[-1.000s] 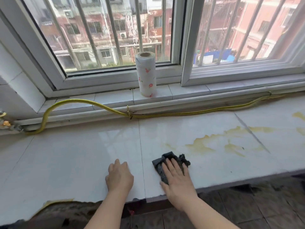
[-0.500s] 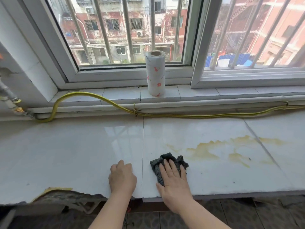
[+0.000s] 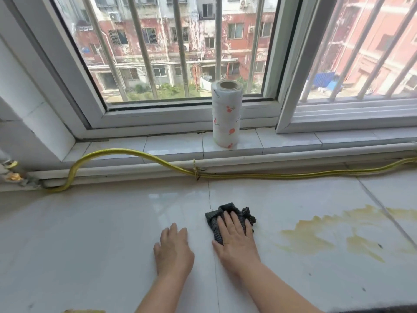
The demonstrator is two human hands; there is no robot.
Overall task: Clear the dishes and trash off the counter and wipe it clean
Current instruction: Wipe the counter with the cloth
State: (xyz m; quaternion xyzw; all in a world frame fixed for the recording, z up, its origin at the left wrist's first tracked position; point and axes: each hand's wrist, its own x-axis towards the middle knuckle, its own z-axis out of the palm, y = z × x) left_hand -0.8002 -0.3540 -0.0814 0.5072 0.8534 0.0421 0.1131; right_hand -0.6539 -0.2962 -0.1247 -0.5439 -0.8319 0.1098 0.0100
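Two hands rest on the dish-free counter (image 3: pixel 90 233): left hand (image 3: pixel 173 251) relaxed and empty, right hand (image 3: pixel 235 240) flat on a grey cloth (image 3: pixel 228 210), yellow stains (image 3: pixel 304 240) unwiped.

a paper towel roll (image 3: pixel 226 118), white with small red flowers, stands upright on the tiled window sill (image 3: pixel 173 144) at upper centre, just in front of the white window frame (image 3: pixel 185 115). a yellow hose (image 3: pixel 126 152) arcs over the sill at left, then runs right beside a white pipe (image 3: pixel 293 158), with a knot (image 3: pixel 195 171) below the roll. its left end lies near a brass fitting (image 3: pixel 11 176) at the left edge. behind the glass, grey bars (image 3: pixel 180 46) cross worn red-brick buildings (image 3: pixel 158 41) and a blue sheet (image 3: pixel 325 79) at upper right.
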